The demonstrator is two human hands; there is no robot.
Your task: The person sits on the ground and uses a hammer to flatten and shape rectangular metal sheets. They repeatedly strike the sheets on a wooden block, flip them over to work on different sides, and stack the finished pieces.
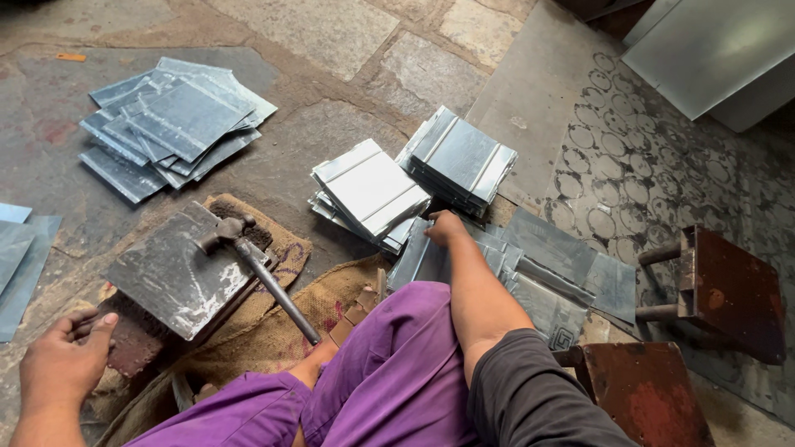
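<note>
Fingers of the right hand (445, 228) curl onto flat sheets (530, 265) beside the purple knee, likely thin, stiff, light, sharp-edged metal best pinched at an edge, while the left hand (65, 360) rests loosely curled by the slab (170, 277) and hammer (257, 269).

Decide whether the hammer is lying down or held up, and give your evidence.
Lying down. The hammer rests on the metal block, handle sloping toward the legs; neither the left hand nor the right hand touches it.
</note>
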